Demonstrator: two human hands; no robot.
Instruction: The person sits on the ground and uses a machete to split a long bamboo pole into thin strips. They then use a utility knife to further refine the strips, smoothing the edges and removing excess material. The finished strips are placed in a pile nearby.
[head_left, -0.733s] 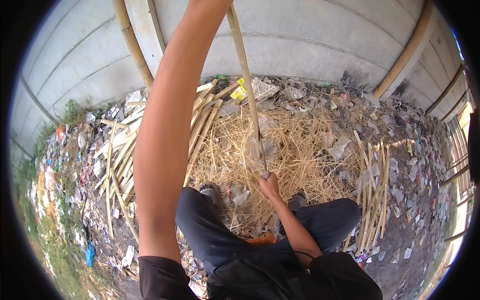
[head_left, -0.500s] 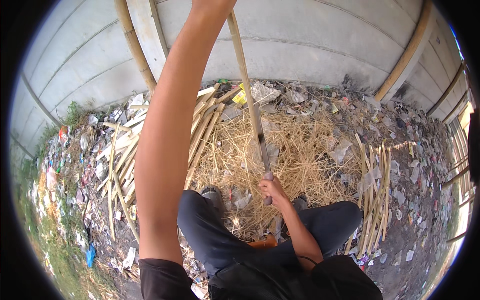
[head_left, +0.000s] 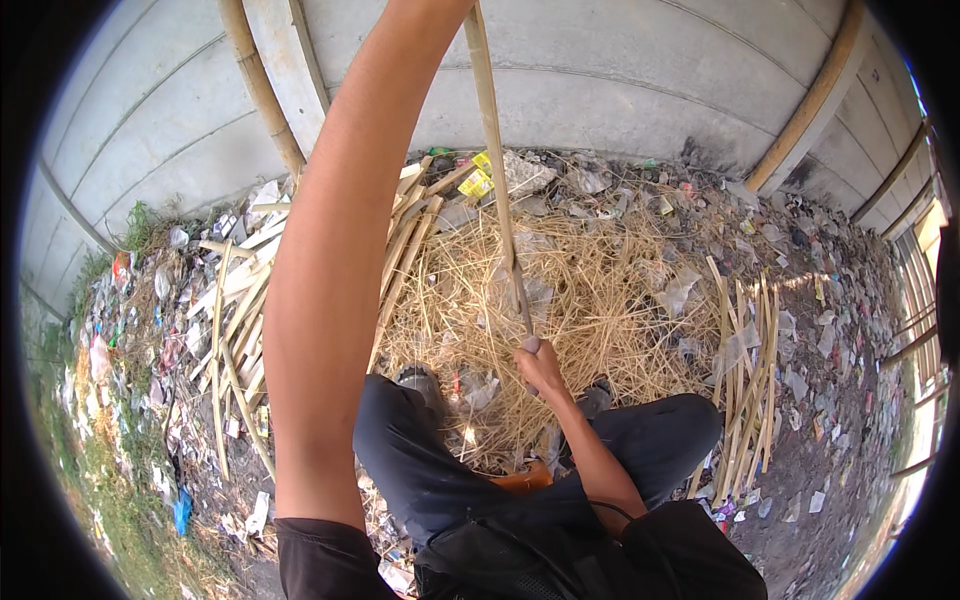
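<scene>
A long pale bamboo strip (head_left: 492,150) stands nearly upright in front of me, running from the top edge down to my right hand (head_left: 543,368). That hand is closed in a fist at the strip's lower part, with a grey handle end (head_left: 529,345) poking out of its top; what tool it belongs to is hidden. My left forearm (head_left: 340,250) reaches straight up beside the strip and leaves the picture at the top, so the left hand itself is out of sight. I sit with dark-trousered knees (head_left: 420,470) apart over a heap of straw-like shavings (head_left: 610,300).
Split bamboo strips lie in a pile on the left (head_left: 235,320) and in a neater row on the right (head_left: 745,360). A grey concrete wall (head_left: 620,90) stands close ahead with bamboo poles (head_left: 262,90) leaning on it. Litter covers the ground; something orange (head_left: 520,478) lies between my legs.
The right fist has shifted only slightly along the strip, and the strip's top has leaned a little to the right. The raised left arm stays where it was.
</scene>
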